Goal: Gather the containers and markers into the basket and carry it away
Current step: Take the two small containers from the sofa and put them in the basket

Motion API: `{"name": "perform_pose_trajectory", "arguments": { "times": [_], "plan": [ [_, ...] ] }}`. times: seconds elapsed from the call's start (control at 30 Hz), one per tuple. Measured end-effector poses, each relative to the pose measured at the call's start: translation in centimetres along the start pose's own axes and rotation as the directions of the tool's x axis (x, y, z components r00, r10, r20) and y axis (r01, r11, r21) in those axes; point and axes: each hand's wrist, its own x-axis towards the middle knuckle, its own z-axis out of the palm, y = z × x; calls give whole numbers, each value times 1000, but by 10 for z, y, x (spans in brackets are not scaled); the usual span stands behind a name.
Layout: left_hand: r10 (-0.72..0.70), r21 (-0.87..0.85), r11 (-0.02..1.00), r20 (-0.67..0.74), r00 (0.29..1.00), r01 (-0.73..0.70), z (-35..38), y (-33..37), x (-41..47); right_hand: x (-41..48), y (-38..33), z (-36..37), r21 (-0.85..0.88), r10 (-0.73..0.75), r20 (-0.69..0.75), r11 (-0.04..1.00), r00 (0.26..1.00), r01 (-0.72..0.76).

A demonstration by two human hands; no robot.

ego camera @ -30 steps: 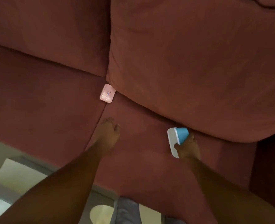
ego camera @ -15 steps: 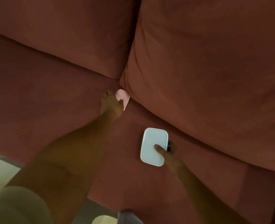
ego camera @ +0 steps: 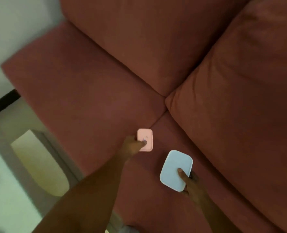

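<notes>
The left hand is pinching the pink box; the right hand is gripping the white box, both above the sofa.

You get no text, label, brand or number that can be read here; the only marking is a small dark mark on the lid of the pink container, too blurred for you to make out, and the top of the white-lidded container looks plain to you
</notes>
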Motion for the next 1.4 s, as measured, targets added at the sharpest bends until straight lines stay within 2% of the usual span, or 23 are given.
{"name": "perform_pose_trajectory", "arguments": {
  "times": [0.1, 0.2, 0.33, 0.47, 0.6, 0.73, 0.9, 1.07, 1.2, 1.3, 1.4],
  "plan": [
    [-104, -217, 971, -15, 994, 98, -35, -51, -50, -21, -7, 25, -113, -23, 108, 993, 994, 35],
    [-178, -460, 877, -48, 983, 136, -69, -101, -103, -55, -13, 59, -189, -63, 204, 977, 977, 102],
    [-173, -664, 747, -149, 974, 31, -114, -143, -169, -93, -33, 118, -337, -67, 366, 920, 928, 199],
    [-221, -780, 619, -288, 932, -94, -178, -169, -212, -115, -60, 213, -456, -60, 488, 833, 871, 313],
    [-318, -853, 483, -383, 867, -200, -257, -198, -237, -126, -77, 331, -561, -3, 571, 729, 821, 393],
    [-408, -900, 273, -429, 806, -340, -344, -239, -237, -126, -75, 470, -641, 75, 661, 574, 747, 509],
    [-521, -909, 135, -404, 752, -395, -428, -283, -228, -124, -56, 627, -681, 208, 722, 383, 660, 625],
    [-621, -885, 72, -400, 674, -459, -493, -304, -217, -128, -37, 762, -662, 308, 738, 159, 601, 732],
    [-700, -876, 51, -373, 609, -479, -542, -320, -184, -119, -7, 863, -549, 362, 769, -48, 527, 834],
    [-767, -865, 56, -357, 534, -498, -576, -334, -145, -98, 30, 931, -452, 381, 795, -146, 472, 880],
    [-834, -875, 64, -310, 455, -479, -601, -354, -95, -58, 73, 984, -357, 447, 768, -293, 458, 887]
  ]
}}
